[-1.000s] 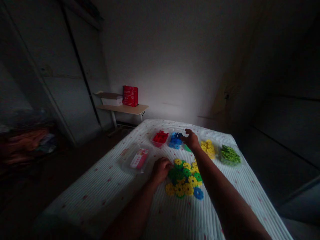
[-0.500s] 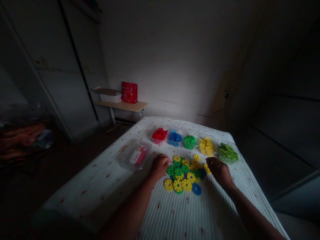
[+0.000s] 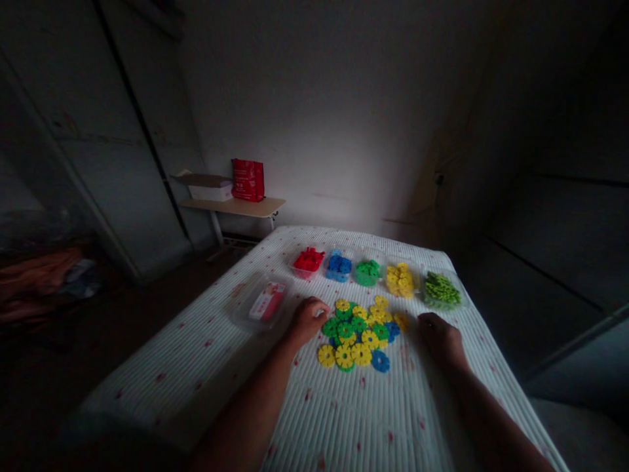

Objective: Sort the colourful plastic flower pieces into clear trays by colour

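A: Grip first — holding anything?
B: Left hand (image 3: 309, 318) is half-curled just left of the loose discs (image 3: 360, 324); right hand (image 3: 441, 337) is curled inward, apart on their right. I can't make out anything in either.
A: How far along?
B: Partway, I'd judge: clear tubs (image 3: 301, 271) hold single colours, while yellow, green and blue discs lie mixed on the striped cloth (image 3: 354, 419).
A: Pointing where?
B: Nowhere — mostly flat and round, no long axis.
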`<state>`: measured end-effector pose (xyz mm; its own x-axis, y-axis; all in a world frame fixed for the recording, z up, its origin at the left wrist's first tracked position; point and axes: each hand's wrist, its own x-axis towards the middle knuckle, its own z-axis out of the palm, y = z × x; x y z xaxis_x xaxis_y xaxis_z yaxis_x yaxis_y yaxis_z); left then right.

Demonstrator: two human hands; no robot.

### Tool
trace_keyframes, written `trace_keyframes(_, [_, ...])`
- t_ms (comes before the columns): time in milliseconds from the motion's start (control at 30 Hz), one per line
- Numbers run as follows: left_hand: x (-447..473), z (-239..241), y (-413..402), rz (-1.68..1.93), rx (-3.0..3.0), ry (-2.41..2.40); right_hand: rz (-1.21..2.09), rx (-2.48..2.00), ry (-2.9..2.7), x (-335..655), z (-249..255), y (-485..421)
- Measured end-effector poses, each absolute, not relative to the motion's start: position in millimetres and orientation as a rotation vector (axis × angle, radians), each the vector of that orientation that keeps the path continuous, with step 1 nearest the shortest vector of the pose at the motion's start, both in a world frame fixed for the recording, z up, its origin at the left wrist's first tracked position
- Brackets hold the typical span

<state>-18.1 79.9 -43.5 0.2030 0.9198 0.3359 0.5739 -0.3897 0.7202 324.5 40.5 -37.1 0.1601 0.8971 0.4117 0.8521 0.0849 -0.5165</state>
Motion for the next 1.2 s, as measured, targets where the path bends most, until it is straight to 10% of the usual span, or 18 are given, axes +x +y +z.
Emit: trace_keyframes(1200, [2, -31, 63, 0.896, 1.544, 1.006, 0.084, -1.721, -1.694, 327, -43, 42])
